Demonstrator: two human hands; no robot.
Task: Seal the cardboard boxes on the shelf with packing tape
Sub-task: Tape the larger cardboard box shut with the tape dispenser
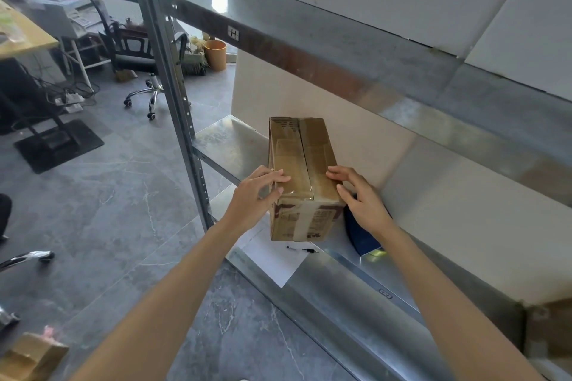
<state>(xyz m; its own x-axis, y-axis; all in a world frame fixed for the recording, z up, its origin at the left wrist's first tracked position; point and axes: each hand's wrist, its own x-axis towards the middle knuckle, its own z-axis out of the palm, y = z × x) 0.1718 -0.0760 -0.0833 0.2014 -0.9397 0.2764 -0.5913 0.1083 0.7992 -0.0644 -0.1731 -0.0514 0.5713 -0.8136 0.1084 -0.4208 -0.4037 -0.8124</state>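
Observation:
A brown cardboard box [301, 151] stands on the metal shelf [229, 142], its top flaps closed and covered by glossy clear tape along the middle seam. My left hand [258, 193] clasps the box's near left edge, fingers lying over the top and thumb on the side. My right hand [360, 198] holds the near right edge, fingertips on the top. A dark blue tape dispenser [360, 235] with a yellow-green part lies on the shelf just right of the box, partly hidden by my right hand.
A white sheet of paper [275, 260] and a small black pen [301, 249] lie on the shelf in front of the box. An upper shelf [309, 49] overhangs it. An office chair [136, 52], desk and another cardboard box [31, 356] stand on the grey floor to the left.

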